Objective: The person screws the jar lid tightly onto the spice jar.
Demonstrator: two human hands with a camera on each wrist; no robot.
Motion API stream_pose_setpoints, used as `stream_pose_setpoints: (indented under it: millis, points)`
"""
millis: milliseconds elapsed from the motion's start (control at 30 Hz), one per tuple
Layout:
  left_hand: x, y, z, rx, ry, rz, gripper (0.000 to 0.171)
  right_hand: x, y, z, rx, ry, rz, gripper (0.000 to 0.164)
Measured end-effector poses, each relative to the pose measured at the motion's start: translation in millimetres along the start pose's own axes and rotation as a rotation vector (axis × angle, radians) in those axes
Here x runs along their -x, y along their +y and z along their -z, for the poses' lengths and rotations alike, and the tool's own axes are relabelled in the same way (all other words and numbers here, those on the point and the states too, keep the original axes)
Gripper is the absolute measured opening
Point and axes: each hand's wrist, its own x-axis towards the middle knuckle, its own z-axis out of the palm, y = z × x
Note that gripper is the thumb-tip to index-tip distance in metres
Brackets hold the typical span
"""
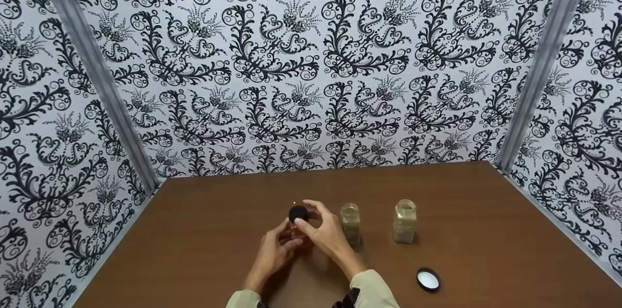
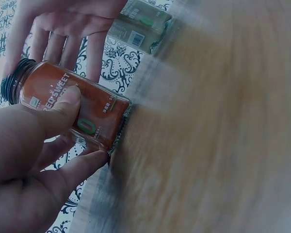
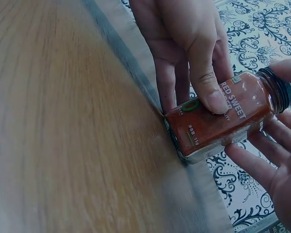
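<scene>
A glass spice jar of red-orange powder (image 3: 216,116), its label reading "RED SWEET", stands on the table between the two hands. My left hand (image 1: 274,249) grips the jar's body, thumb pressed across the label in both wrist views. Over the jar's mouth is a black lid (image 1: 298,213). My right hand (image 1: 330,235) pinches this lid between thumb and fingers, its other fingers spread beside the jar. How tightly the lid sits on the neck cannot be seen.
Right of the hands stand a glass jar (image 1: 351,230) and, farther right, a second glass jar (image 1: 405,225), both lidless with pale greenish-brown contents. A loose black lid (image 1: 428,280) lies white inside up near the front right. Patterned walls border the brown table (image 1: 218,211).
</scene>
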Motion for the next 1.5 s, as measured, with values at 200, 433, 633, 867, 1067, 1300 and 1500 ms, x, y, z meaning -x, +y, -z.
stream_pose_setpoints:
  millis: [200, 433, 633, 867, 1067, 1300, 1500]
  points:
    - [-0.1, -0.4, -0.5, -0.003, -0.004, 0.012, 0.071, 0.9, 0.6, 1.4, -0.037, -0.005, 0.050, 0.035]
    - [0.3, -1.2, -0.1, -0.002, -0.013, 0.006, 0.071, -0.6, 0.6, -0.1, -0.134, 0.008, 0.056, 0.034]
    - [0.1, -1.7, 0.7, 0.009, -0.022, 0.016, 0.072, -0.1, -1.2, 1.6, -0.138, -0.016, 0.066, 0.039]
    - [-0.5, -2.8, -0.5, 0.013, -0.020, 0.030, 0.072, -1.8, -0.7, 0.0, -0.114, -0.001, 0.068, 0.033]
    - [-1.6, -2.9, -1.1, 0.001, -0.007, 0.015, 0.069, -1.8, -1.2, 2.2, -0.077, -0.022, 0.035, 0.038]
    - [-2.8, -2.2, -1.1, -0.002, -0.009, 0.007, 0.067, -2.3, -1.8, 4.5, -0.090, -0.056, 0.040, 0.042]
    - [-1.2, -2.7, 1.0, -0.029, -0.020, 0.031, 0.068, -1.5, -4.4, 1.6, -0.105, -0.048, -0.001, 0.036]
